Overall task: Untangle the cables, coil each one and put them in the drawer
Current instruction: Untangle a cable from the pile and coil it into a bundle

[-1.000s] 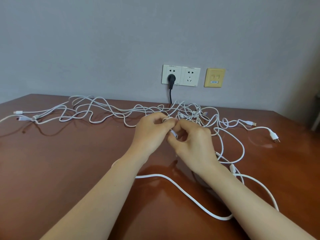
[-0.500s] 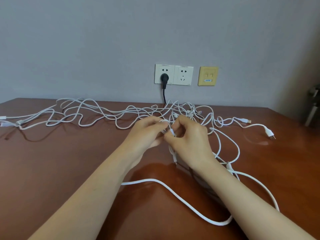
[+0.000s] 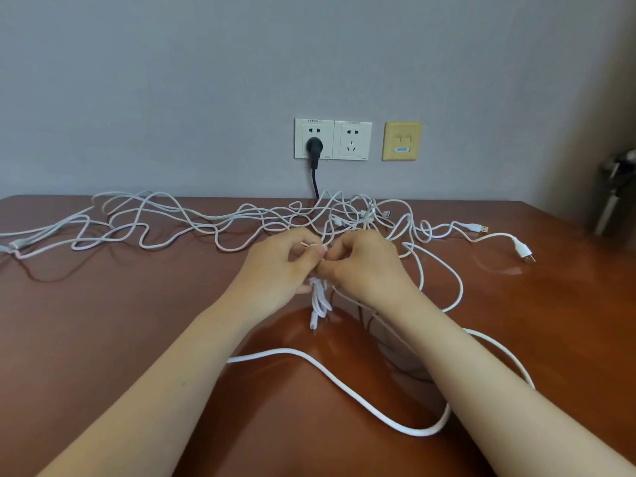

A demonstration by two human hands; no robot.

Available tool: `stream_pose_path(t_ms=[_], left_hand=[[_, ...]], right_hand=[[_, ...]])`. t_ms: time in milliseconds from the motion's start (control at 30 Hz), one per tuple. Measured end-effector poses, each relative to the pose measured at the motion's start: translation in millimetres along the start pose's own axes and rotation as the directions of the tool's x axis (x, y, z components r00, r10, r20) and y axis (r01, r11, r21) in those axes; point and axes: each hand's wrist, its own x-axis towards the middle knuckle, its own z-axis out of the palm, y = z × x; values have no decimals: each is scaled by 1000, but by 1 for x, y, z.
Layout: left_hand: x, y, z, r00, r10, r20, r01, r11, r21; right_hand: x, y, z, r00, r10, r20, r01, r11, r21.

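Several white cables [image 3: 192, 222] lie tangled across the back of the brown table [image 3: 103, 321]. My left hand [image 3: 275, 266] and my right hand [image 3: 364, 266] meet at the middle of the tangle, both pinching a thin white cable between thumb and fingertips. A short bunch of that cable's end [image 3: 318, 304] hangs down between my hands, its connector near the table. A thicker white cable [image 3: 344, 383] loops over the table under my forearms. No drawer is in view.
Two wall sockets [image 3: 332, 139] sit on the grey wall, a black plug [image 3: 315, 146] in the left one, its cord dropping behind the table. A yellow data socket [image 3: 401, 141] is beside them. A white power plug [image 3: 523, 251] and a USB connector [image 3: 476, 227] lie at right.
More of the thin cable's end now hangs down between my hands than before. My hands stay together at the tangle. The view has shifted slightly.
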Motion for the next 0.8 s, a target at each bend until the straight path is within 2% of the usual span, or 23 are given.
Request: stream_pose_path(t_ms=[100, 267, 367, 567, 733, 800], left_hand=[[1, -1, -2, 1000, -1, 3, 1, 1000, 26], [2, -1, -1, 1000, -12, 10, 12, 1000, -6], [2, 0, 1, 999, -33, 41, 35, 998, -48], [4, 0, 2, 997, -68, 38, 71, 993, -96], [3, 2, 3, 991, -107, 76, 120, 975, -189], [2, 1, 3, 990, -119, 82, 134, 966, -220]], right_hand=[[2, 0, 3, 998, 61, 17, -62, 994, 85], [6, 3, 9, 992, 115, -46, -105, 976, 192], [6, 6, 8, 992, 109, -68, -92, 973, 212], [5, 8, 14, 996, 92, -20, -82, 956, 283], [9, 13, 16, 996, 82, -27, -73, 966, 249], [10, 16, 16, 996, 89, 13, -88, 943, 320]])
